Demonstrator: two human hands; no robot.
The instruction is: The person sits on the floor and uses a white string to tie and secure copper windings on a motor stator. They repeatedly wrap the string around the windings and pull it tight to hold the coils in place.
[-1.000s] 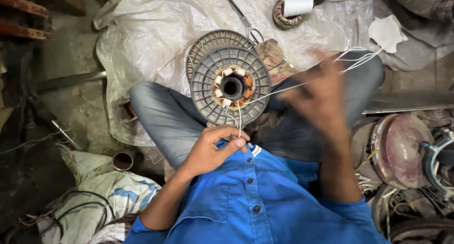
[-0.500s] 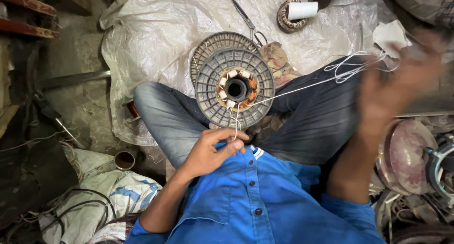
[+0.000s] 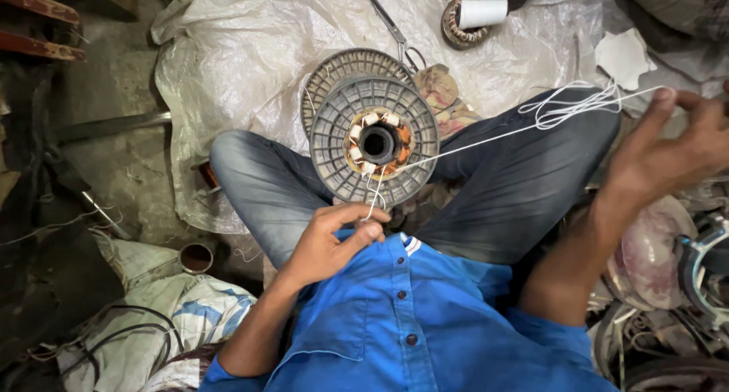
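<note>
While left hand (image 3: pixel 334 244) pinches white cord (image 3: pixel 486 137) | right hand (image 3: pixel 668 153) grips far end

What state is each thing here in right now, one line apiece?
Left hand: fingers pinched on the short end of the white string.
Right hand: raised out to the side, gripping a looped bunch of string.
White string: pulled taut from the motor core to the right hand.
Round finned motor housing: propped on the lap, copper windings showing.
Scissors: lying closed on the plastic sheet.
Thread spool: lying on its side.
</note>
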